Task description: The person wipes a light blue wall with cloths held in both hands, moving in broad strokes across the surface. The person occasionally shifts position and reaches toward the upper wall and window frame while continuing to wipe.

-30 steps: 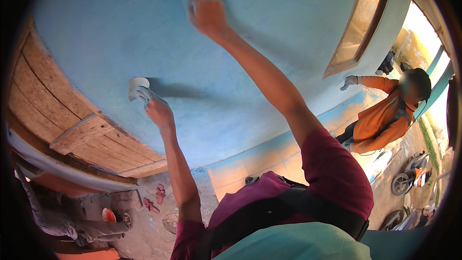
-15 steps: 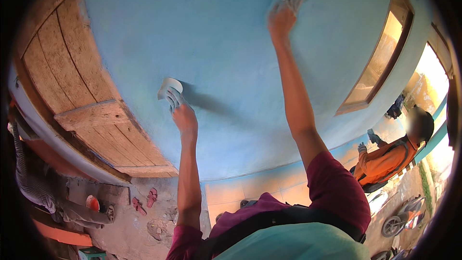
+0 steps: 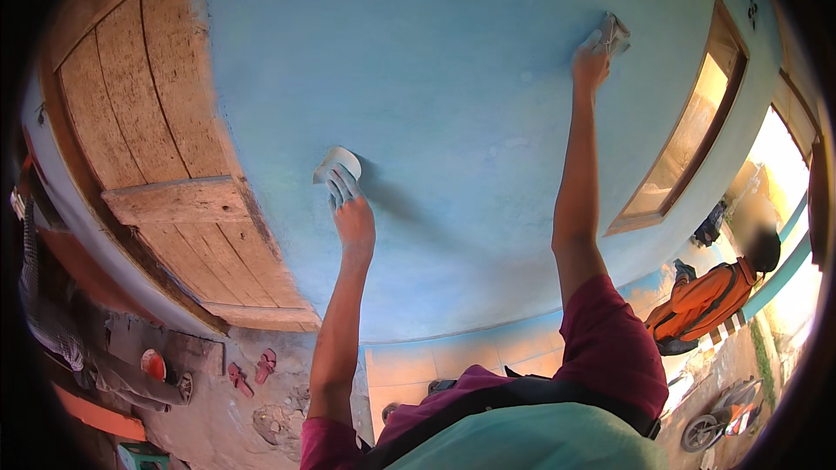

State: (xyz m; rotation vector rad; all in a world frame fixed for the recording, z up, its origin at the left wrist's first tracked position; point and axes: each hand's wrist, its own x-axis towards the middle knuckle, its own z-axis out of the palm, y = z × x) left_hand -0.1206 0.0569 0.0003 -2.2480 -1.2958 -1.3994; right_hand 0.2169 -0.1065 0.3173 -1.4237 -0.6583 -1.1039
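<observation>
My left hand [image 3: 351, 216], its fingers coated in pale dust or filler, holds a pale flat piece with a rounded edge [image 3: 341, 159] at the blue wall [image 3: 453, 139]. Its kind is not clear. Higher up and to the right, my right hand [image 3: 591, 68] is closed round a folded grey-white piece [image 3: 617, 33], cloth or paper, against the same wall. Both arms are stretched upward. Below the left hand's piece, a long shadow falls across the wall. Faint lighter patches mark the paint between the hands.
A plank door [image 3: 157, 104] borders the wall at left, a wood-framed window [image 3: 688, 139] at right. A person in orange [image 3: 697, 300] stands at right, near a motorbike [image 3: 723, 418]. Another person's legs [image 3: 131, 379], a red-orange container [image 3: 153, 365] and pink sandals [image 3: 252, 372] are lower left.
My right hand has moved right and somewhat down in view with its folded piece. My left hand appears slightly further right. The whole view has shifted a little, and the person in orange has turned.
</observation>
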